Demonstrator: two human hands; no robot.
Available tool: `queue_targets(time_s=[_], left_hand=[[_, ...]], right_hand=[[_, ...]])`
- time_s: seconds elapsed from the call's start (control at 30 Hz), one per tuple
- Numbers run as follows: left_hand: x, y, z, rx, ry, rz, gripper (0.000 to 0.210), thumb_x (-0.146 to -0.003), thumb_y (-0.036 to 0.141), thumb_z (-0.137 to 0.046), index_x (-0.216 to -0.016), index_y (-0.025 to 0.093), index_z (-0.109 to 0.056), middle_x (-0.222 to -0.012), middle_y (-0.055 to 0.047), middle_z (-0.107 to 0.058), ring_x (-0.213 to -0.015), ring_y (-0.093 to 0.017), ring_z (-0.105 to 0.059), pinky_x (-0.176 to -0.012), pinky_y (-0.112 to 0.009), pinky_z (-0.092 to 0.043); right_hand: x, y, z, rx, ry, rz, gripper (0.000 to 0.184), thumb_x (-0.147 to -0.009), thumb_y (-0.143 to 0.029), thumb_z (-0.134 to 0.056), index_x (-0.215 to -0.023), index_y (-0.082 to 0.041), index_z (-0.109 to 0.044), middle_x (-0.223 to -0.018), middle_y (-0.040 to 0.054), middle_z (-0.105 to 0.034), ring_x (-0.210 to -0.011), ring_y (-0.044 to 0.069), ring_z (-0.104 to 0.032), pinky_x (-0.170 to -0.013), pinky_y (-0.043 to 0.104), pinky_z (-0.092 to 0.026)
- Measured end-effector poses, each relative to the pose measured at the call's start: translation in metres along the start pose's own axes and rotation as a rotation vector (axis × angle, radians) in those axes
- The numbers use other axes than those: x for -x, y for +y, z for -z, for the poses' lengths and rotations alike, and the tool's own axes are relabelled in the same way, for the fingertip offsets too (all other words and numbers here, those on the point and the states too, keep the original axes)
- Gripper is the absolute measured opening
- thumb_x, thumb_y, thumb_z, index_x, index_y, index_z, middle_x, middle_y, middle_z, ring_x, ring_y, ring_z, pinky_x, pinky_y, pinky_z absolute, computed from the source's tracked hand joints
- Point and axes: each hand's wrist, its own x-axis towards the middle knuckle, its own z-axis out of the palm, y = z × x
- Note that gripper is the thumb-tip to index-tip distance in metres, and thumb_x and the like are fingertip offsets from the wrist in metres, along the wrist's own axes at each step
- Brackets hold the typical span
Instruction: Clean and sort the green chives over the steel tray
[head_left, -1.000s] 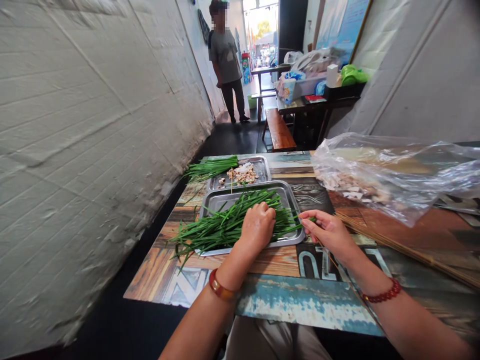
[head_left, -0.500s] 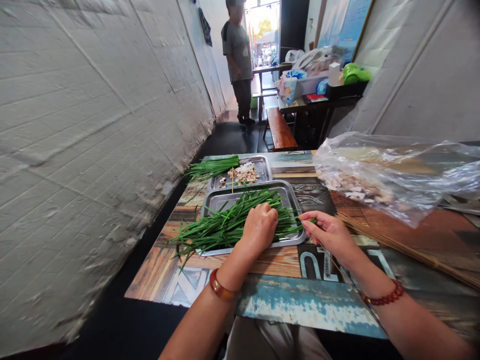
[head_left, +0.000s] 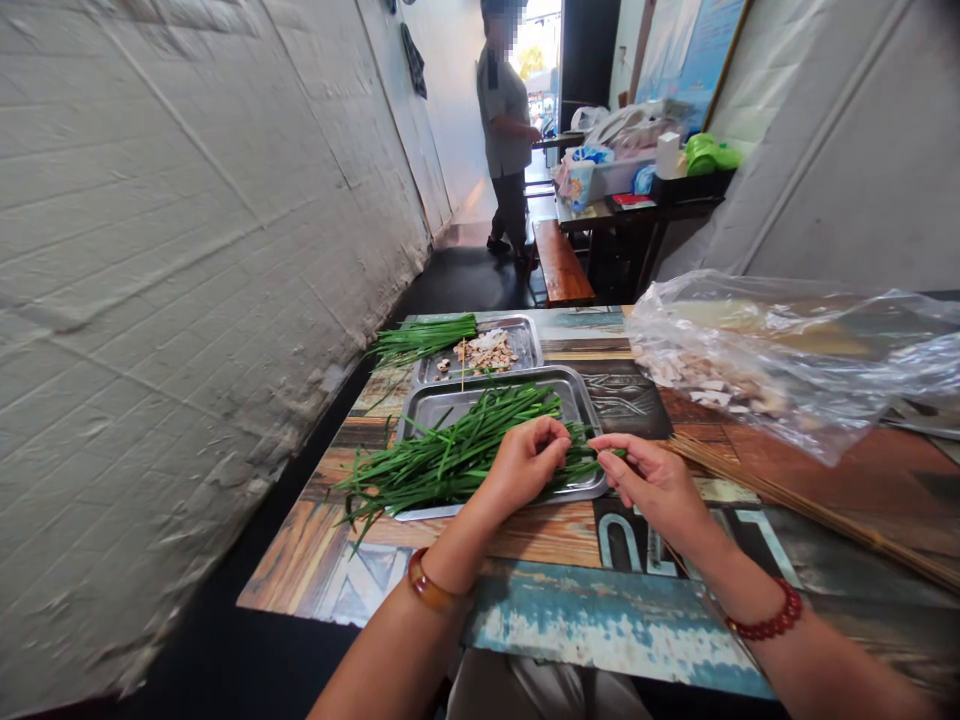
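Observation:
A heap of green garlic chives [head_left: 457,450] lies across the near metal tray [head_left: 577,385], its leafy ends spilling over the left rim. My left hand [head_left: 529,462] is over the right part of the heap, thumb and fingers curled together; what they pinch is hidden. Just beyond the tray's right rim, my right hand [head_left: 652,485] pinches a thin skewer [head_left: 681,562] that runs back under my forearm. A short bit of green chive [head_left: 616,453] shows at its fingertips. The two hands are close but apart.
Behind stands a second tray [head_left: 534,345] with chives [head_left: 427,338] and chopped pale pieces [head_left: 487,350]. On the right are a clear plastic bag [head_left: 795,350] of similar pieces and a bundle of skewers [head_left: 810,505]. A person [head_left: 506,120] stands beyond, near a bench [head_left: 561,262].
My left hand has shifted slightly right and turned, its fingertips now nearer my right hand. My right hand has moved a little left. The person behind has turned and stepped right.

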Motion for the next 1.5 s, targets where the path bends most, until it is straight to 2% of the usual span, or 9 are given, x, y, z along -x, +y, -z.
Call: queue_targets(time_s=[0.17,0.43,1.1,1.37,1.5], left_hand=[[0.0007,0.0046,-0.0021,0.118,-0.023,0.086,0.013,-0.08,0.026,-0.054,-0.078,0.013,-0.055,-0.062,0.004,-0.055,-0.044,-0.004,-0.041,-0.044,-0.017,-0.031],[0.0001,0.0048,-0.0041,0.171,-0.022,0.118,0.013,-0.077,0.026,-0.057,-0.078,0.013,-0.056,-0.06,0.004,-0.056,-0.042,-0.003,-0.041,-0.043,-0.016,-0.031],[0.0014,0.0026,-0.0053,0.109,-0.019,0.06,0.013,-0.078,0.026,-0.056,-0.077,0.013,-0.056,-0.063,0.002,-0.059,-0.043,-0.004,-0.044,-0.043,-0.016,-0.033],[0.0012,0.0016,-0.0052,0.071,-0.018,0.026,0.011,-0.079,0.023,-0.054,-0.077,0.013,-0.056,-0.064,0.001,-0.058,-0.044,-0.005,-0.043,-0.045,-0.017,-0.034],[0.0014,0.0002,-0.0054,-0.007,-0.003,-0.025,0.011,-0.081,0.022,-0.053,-0.077,0.013,-0.058,-0.064,0.001,-0.058,-0.047,-0.006,-0.044,-0.047,-0.017,-0.034]], right_hand=[[0.0011,-0.0037,-0.0061,0.028,-0.019,0.025,0.032,-0.084,-0.04,-0.058,-0.101,-0.016,-0.07,-0.058,-0.0019,-0.056,-0.043,0.008,-0.043,-0.041,0.021,-0.035],[-0.0004,-0.0014,-0.0076,0.054,0.004,0.02,0.034,-0.085,-0.041,-0.056,-0.102,-0.015,-0.069,-0.057,-0.0017,-0.055,-0.043,0.009,-0.043,-0.04,0.021,-0.033],[-0.0009,0.0029,-0.008,0.038,-0.019,0.014,0.03,-0.084,-0.041,-0.058,-0.099,-0.017,-0.069,-0.058,-0.001,-0.056,-0.045,0.01,-0.044,-0.04,0.021,-0.031],[-0.0014,0.0038,-0.0082,0.045,-0.017,0.023,0.03,-0.085,-0.039,-0.058,-0.099,-0.016,-0.071,-0.057,-0.0015,-0.055,-0.043,0.009,-0.041,-0.04,0.02,-0.031],[-0.0018,0.0055,-0.008,0.057,-0.014,0.034,0.03,-0.084,-0.039,-0.058,-0.099,-0.016,-0.071,-0.058,-0.0014,-0.055,-0.044,0.009,-0.041,-0.04,0.02,-0.03]])
